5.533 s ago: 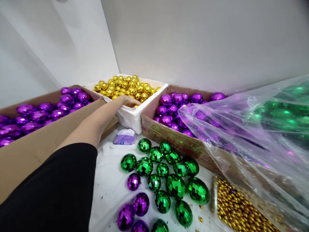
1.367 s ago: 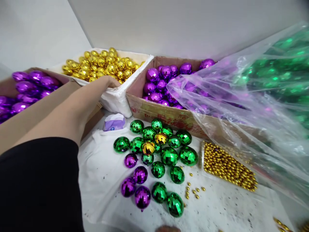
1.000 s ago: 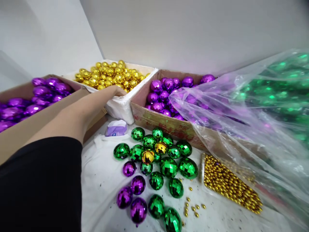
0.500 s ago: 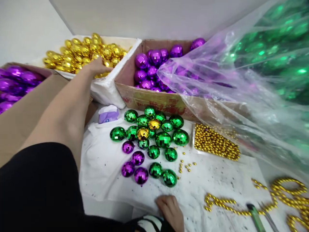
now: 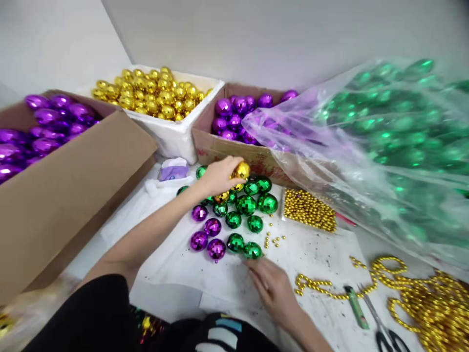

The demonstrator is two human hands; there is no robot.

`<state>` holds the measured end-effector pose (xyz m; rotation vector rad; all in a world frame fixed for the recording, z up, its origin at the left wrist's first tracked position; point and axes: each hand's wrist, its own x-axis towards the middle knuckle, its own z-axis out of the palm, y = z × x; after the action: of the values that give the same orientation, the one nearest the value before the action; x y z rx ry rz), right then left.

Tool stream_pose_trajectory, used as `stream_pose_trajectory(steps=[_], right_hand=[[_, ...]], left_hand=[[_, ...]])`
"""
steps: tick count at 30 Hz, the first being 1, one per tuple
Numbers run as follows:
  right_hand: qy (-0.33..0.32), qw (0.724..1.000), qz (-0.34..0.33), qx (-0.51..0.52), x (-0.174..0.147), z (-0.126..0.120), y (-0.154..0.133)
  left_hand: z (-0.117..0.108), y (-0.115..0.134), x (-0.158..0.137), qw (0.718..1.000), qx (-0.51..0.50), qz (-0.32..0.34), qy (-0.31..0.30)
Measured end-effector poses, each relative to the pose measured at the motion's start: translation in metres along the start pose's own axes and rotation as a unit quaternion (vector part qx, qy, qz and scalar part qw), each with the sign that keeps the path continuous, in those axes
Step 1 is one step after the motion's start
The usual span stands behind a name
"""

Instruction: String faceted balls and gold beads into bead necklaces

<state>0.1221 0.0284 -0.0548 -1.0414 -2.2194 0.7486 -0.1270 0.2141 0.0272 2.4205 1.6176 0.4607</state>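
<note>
My left hand (image 5: 222, 174) is closed around a shiny gold faceted ball (image 5: 242, 170), held over the cluster on the white-covered table (image 5: 164, 266). Below it, two gold balls lie among several green balls (image 5: 245, 205), some of them hidden by my hand and forearm. Several purple balls (image 5: 216, 249) sit at the near left of the cluster. My right hand (image 5: 270, 283) is low on the table, fingers curled and tips brought together just beside the nearest green ball (image 5: 252, 250). Whether those fingertips touch the ball or pinch something small cannot be made out.
Behind stand a white foam box (image 5: 172, 132) of gold balls and a carton (image 5: 207, 142) of purple ones. Another carton (image 5: 91, 190) is at left. A clear bag (image 5: 366, 161) of green balls bulges at right, near a bead tray (image 5: 309, 210), gold strands, a green-handled tool (image 5: 357, 308) and scissors (image 5: 390, 340).
My left hand has come back from the foam box to above the cluster, now with a gold ball. My right hand has moved forward to the nearest green ball. The view has shifted.
</note>
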Motion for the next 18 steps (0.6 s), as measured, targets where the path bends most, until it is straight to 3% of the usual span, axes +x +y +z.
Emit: stream_pose_trajectory(steps=[3,4,6,8,11,18], right_hand=[[0.1,0.993,-0.012,-0.061,0.077,-0.052,0.015],[0.102,0.993,0.001,-0.067,0.106,-0.065,0.02],[0.048,0.992,0.036,-0.109,0.159,-0.085,0.03],[-0.01,0.972,0.093,-0.214,0.201,-0.099,0.038],[-0.021,0.942,0.141,-0.305,0.239,-0.119,0.045],[-0.076,0.948,0.16,-0.266,0.287,-0.154,0.057]], left_hand=[[0.027,0.012,0.0,0.998,0.062,0.017,-0.012],[0.032,0.014,0.001,0.997,0.077,0.018,-0.007],[0.039,0.017,0.002,0.995,0.095,0.02,0.003],[0.046,0.016,0.002,0.995,0.101,0.022,0.011],[0.055,0.01,-0.002,0.995,0.089,0.03,0.023],[0.064,-0.003,-0.006,0.996,0.014,0.03,0.082]])
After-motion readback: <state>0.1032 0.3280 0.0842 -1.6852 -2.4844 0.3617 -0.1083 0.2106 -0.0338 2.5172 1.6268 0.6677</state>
